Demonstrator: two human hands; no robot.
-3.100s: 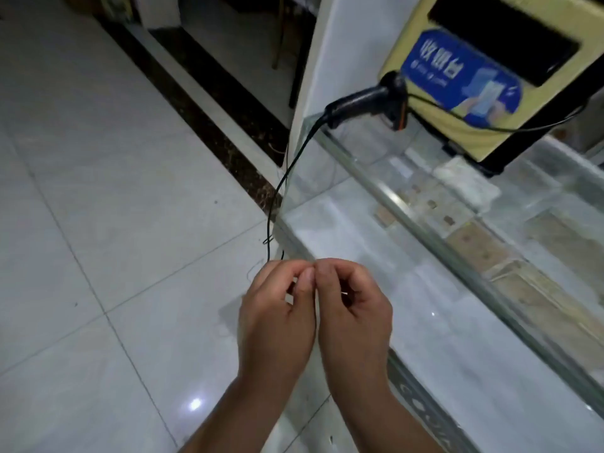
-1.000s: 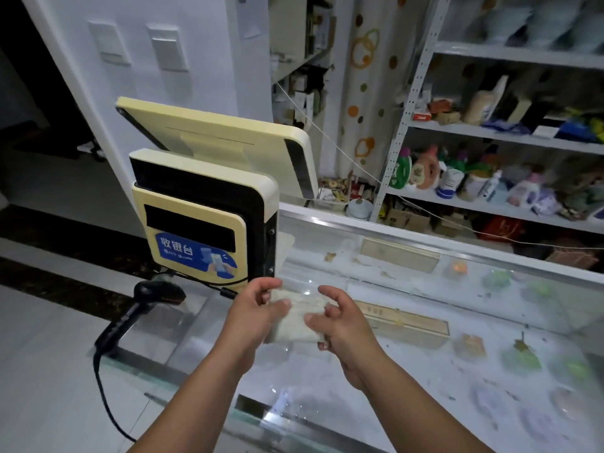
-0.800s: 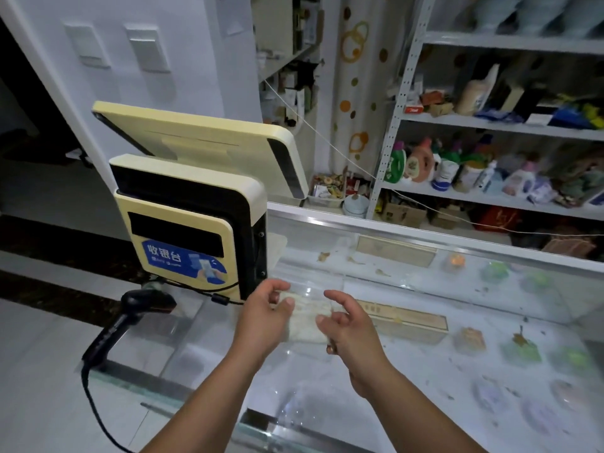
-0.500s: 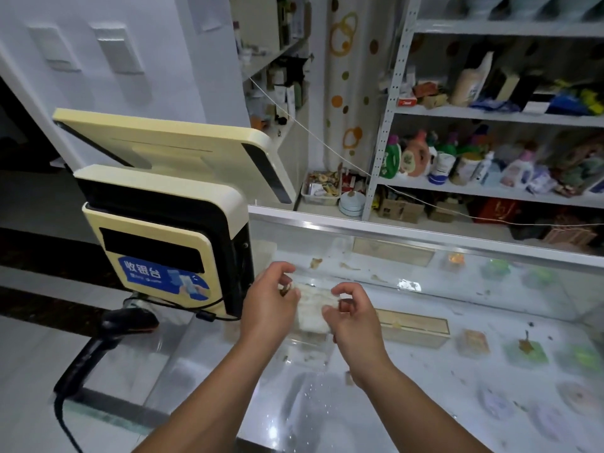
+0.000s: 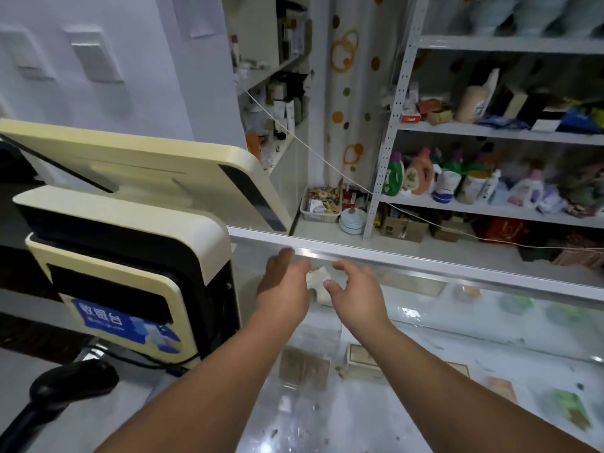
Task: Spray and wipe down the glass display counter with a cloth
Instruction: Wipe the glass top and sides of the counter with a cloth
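Observation:
A small pale cloth [image 5: 318, 282] lies bunched between my two hands, over the far part of the glass display counter [image 5: 457, 351]. My left hand [image 5: 282, 286] curls around the cloth's left side and grips it. On the right, my right hand [image 5: 354, 291] pinches the cloth's edge with thumb and fingers. Both arms reach forward across the glass top, which shows wet droplets near the front. No spray bottle is in my hands.
A cream and black cash register [image 5: 130, 256] stands on the counter's left end. A black barcode scanner [image 5: 62, 393] with its cable lies in front of it. The counter's metal far rail [image 5: 425, 266] runs just behind my hands. Shelves of bottles [image 5: 457, 181] stand beyond.
My view swung from the floor and counter corner up to the counter top. Both hands took up the cloth and carried it farther out, toward the far rail.

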